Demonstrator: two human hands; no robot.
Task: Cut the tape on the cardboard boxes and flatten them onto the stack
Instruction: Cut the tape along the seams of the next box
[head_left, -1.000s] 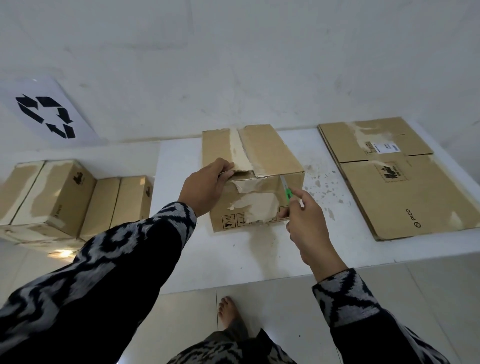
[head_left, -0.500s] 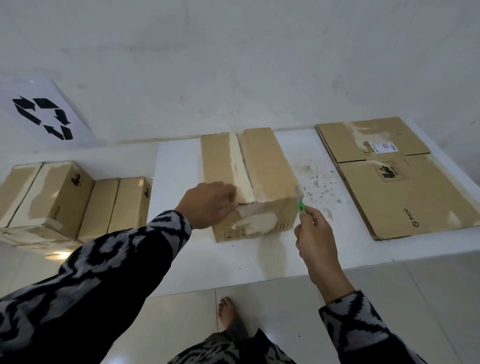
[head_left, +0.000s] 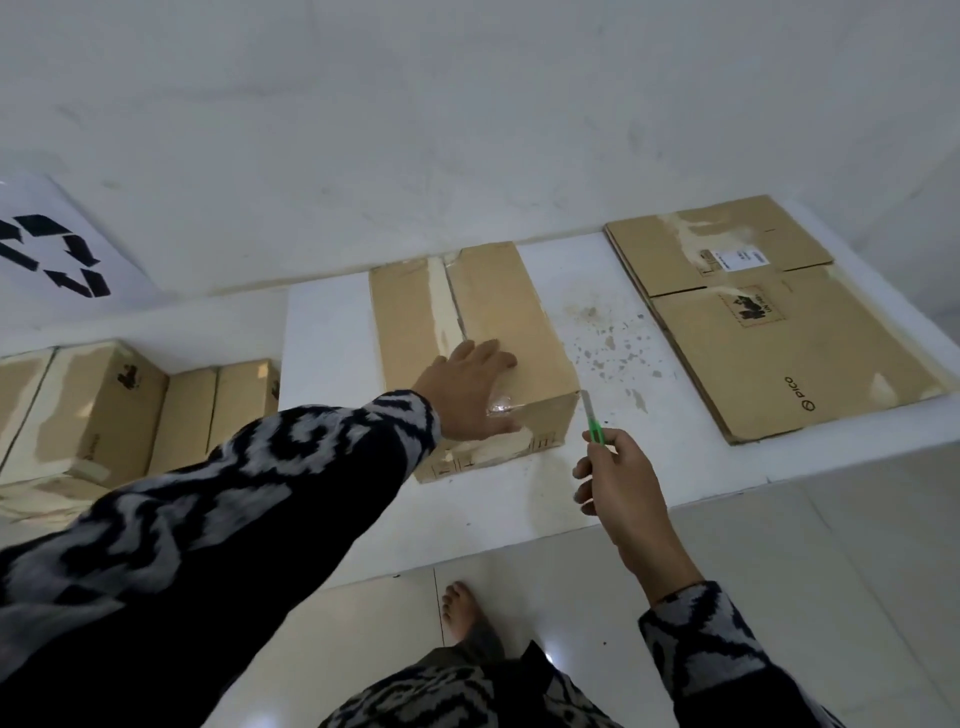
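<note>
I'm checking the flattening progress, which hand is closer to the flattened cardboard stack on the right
The right hand, holding the green cutter, is between the box and the flattened stack. The left hand rests on the box, farther away.

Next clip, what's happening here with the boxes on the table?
A person is breaking down cardboard boxes at a white table. The left hand lies flat, fingers spread, on top of the closed box in the middle. The right hand has a grip on a green utility knife, blade pointing up, just off the box's right corner and not touching it. Flattened boxes lie stacked to the right; more closed boxes wait at left.
</note>
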